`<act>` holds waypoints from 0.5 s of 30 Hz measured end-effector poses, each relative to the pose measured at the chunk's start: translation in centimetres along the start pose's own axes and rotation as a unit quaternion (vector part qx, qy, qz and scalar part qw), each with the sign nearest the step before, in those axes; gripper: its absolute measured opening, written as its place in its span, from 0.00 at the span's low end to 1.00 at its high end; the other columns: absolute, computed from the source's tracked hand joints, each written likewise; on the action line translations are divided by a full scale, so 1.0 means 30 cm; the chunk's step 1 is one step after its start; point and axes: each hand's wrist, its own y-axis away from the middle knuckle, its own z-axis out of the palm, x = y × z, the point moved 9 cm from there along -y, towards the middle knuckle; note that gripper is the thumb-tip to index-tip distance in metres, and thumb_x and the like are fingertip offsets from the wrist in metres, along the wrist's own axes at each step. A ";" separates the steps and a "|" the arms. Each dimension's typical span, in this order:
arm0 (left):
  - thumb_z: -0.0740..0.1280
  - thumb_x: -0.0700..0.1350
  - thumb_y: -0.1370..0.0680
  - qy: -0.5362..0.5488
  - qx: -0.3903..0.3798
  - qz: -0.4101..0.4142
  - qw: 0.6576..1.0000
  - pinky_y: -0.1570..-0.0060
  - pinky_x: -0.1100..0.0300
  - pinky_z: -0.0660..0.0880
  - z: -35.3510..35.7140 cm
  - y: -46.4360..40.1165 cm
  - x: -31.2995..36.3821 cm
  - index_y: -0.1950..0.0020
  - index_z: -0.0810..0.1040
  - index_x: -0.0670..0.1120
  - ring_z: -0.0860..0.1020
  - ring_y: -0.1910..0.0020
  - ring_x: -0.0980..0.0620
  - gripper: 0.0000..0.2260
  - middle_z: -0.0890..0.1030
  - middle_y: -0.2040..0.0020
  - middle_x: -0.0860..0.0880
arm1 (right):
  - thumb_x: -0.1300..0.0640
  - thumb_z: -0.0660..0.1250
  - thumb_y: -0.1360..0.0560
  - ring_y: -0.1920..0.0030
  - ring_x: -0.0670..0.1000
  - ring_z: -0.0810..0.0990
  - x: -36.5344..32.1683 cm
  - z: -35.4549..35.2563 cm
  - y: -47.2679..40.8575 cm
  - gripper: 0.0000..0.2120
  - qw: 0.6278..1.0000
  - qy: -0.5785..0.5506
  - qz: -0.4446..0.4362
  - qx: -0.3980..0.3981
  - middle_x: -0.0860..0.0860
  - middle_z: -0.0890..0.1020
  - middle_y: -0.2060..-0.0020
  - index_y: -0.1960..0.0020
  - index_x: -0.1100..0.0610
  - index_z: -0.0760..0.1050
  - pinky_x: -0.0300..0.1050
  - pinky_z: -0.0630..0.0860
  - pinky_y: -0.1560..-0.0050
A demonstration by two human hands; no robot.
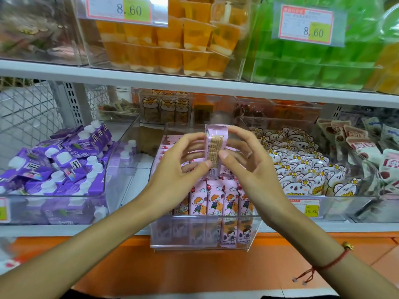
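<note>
So the pink packet (214,147) is held upright dead centre, just above the clear bin (205,240) it belongs with. The left hand (181,167) pinches its lower edge with the thumb, other fingers spread loosely behind, and the right hand (248,160) clamps it too, thumb on the side and forefinger curled over the top corner. Room-wise, 12 o'clock is tight: the white shelf edge (194,83) runs right across above the packet, with tubs of orange jelly cups (172,46) and green jelly cups (313,61) sitting on it. Straight down at 6 o'clock the bin is packed with a standing row of the same pink packets (216,199), and its front wall sticks out over the orange ledge (194,266). At 9 o'clock there's an open gap of bare bin floor, then a heap of purple cartons (60,167) behind a curved clear wall. At 3 o'clock the koala bags (302,169) crowd right up beside the right hand, with a yellow price tag (306,209) below them. A red string bracelet (332,262) sits on the right wrist.
</note>
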 end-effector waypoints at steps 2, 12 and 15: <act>0.68 0.38 0.24 0.010 0.002 -0.001 1.000 0.49 0.73 0.74 0.000 -0.003 0.000 0.35 0.71 0.52 0.78 0.44 0.65 0.19 0.79 0.42 0.58 | 0.58 0.66 0.23 0.42 0.43 0.79 -0.004 0.005 0.002 0.20 1.000 0.011 -0.006 -0.007 0.44 0.80 0.44 0.35 0.42 0.71 0.35 0.75 0.44; 0.73 0.45 0.29 0.132 0.098 -0.066 0.984 0.48 0.64 0.78 -0.064 -0.004 -0.055 0.30 0.66 0.52 0.80 0.45 0.62 0.29 0.76 0.36 0.57 | 0.59 0.65 0.22 0.45 0.45 0.79 -0.010 0.015 0.011 0.13 0.994 0.103 -0.021 -0.012 0.44 0.80 0.45 0.38 0.48 0.74 0.46 0.79 0.48; 0.74 0.44 0.29 0.080 0.119 -0.017 0.990 0.51 0.73 0.74 -0.096 -0.005 -0.020 0.28 0.62 0.58 0.75 0.40 0.66 0.34 0.70 0.33 0.61 | 0.55 0.64 0.22 0.51 0.44 0.82 0.015 -0.003 0.004 0.11 0.999 0.047 0.020 0.007 0.47 0.81 0.47 0.40 0.53 0.74 0.39 0.79 0.55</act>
